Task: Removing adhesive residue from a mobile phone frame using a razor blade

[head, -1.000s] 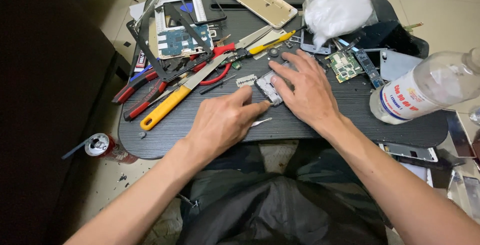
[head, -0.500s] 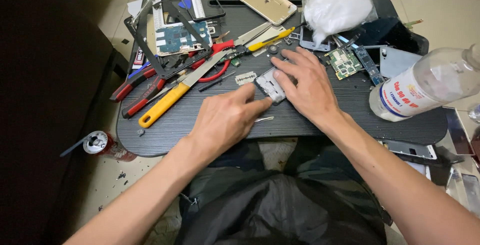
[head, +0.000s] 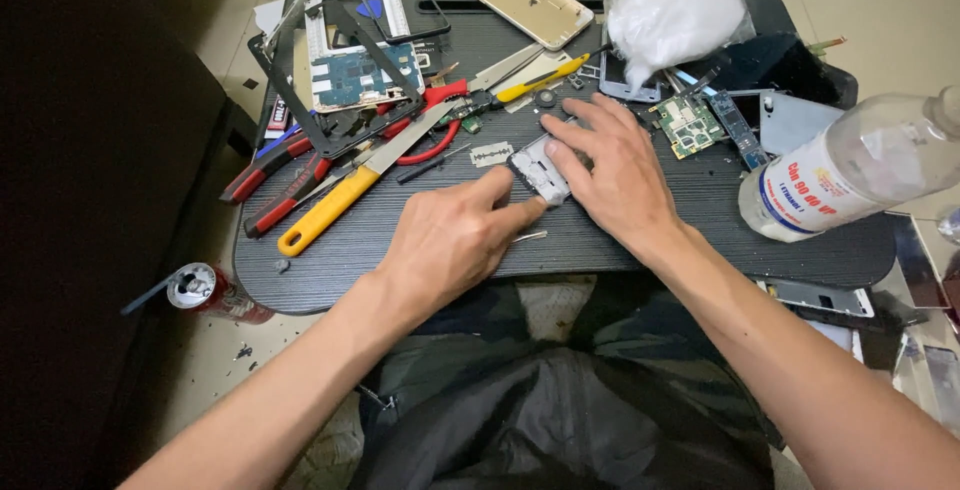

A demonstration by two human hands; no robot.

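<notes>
Little has shifted since the earlier frame: both hands stay on the small metal plate (head: 540, 172) mid-table (head: 700, 240). Left hand (head: 455, 240) pinches its near edge; right hand (head: 610, 165) lies flat, fingers spread, pinning it. Best to keep firm downward pressure. Yellow-handled knife (head: 335, 205) lies beyond, untouched.

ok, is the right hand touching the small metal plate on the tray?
Touching. The head view shows the right hand lying over the small metal plate, fingers on its right edge; the left hand presses its lower corner.
</notes>
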